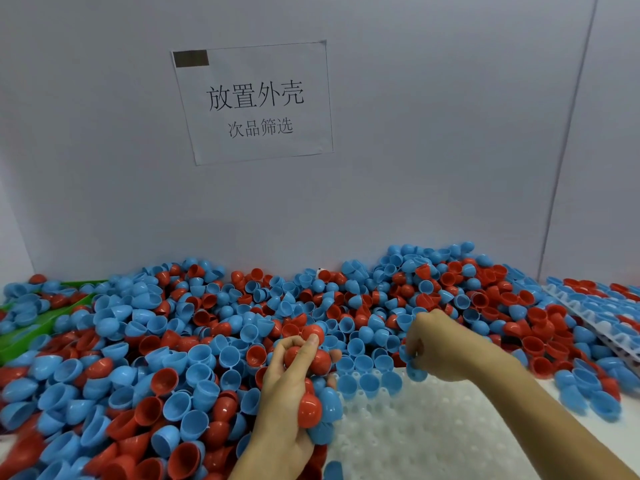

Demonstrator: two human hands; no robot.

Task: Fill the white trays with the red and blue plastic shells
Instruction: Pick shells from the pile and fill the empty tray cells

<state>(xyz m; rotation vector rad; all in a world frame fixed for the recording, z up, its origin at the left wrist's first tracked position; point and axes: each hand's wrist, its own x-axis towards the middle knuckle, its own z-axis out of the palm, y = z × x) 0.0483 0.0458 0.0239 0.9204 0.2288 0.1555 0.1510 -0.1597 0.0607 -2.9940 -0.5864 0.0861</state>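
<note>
A deep heap of red and blue shells [166,358] covers the table and runs up against the grey wall, which carries a paper sign [254,102]. A white tray [426,431] lies in front of the person, mostly unfilled, with a few blue shells seated in its far row; a second tray [602,317] leans at the right, partly buried. The left hand [294,379] is curled round a clutch of red shells, with more red and blue ones bunched against its palm. The right hand [440,344] has its fingers curled over blue shells at the tray's far edge. The shells look like thin, light, smooth plastic half-domes, stiff enough to hold shape but likely to slip, nest inside each other or skitter away. Each is probably best pinched by the rim, thumb inside the cup and finger on the dome, then set into a tray pocket. A green scoop [38,327] shows at the left.
</note>
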